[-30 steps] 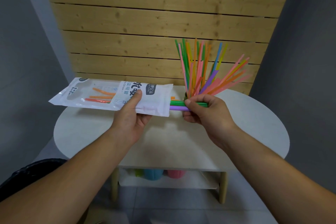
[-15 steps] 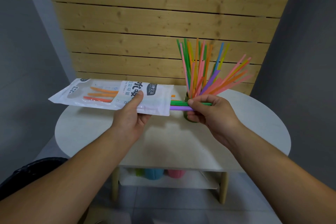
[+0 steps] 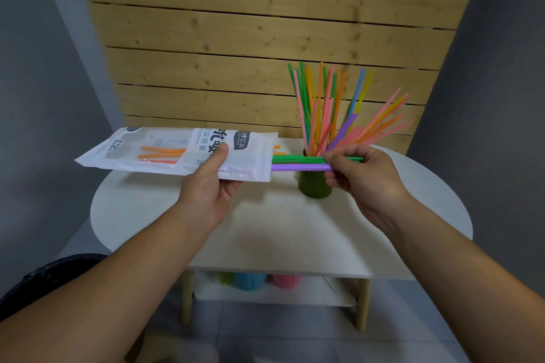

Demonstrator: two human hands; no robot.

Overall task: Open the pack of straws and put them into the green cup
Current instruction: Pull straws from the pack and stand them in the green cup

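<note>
My left hand (image 3: pixel 211 183) holds the white straw pack (image 3: pixel 177 153) level above the table, its open end facing right. A few orange straws show through the pack's clear window. My right hand (image 3: pixel 358 177) pinches green and purple straws (image 3: pixel 298 163) that stick partway out of the open end. Right behind these stands the green cup (image 3: pixel 314 186) on the white table (image 3: pixel 280 233). Many coloured straws (image 3: pixel 333 115) fan out of the cup.
A wooden plank wall (image 3: pixel 265 38) rises behind the table, with grey walls on both sides. On the shelf under the table stand a blue cup (image 3: pixel 250 281), a pink cup (image 3: pixel 286 280) and a green one (image 3: pixel 225 277). A dark object (image 3: pixel 44 277) lies at the lower left.
My right hand has drawn the green and purple straws further to the right, out of the pack. The cup, hidden behind that hand before, now shows. The pack has stayed put.
</note>
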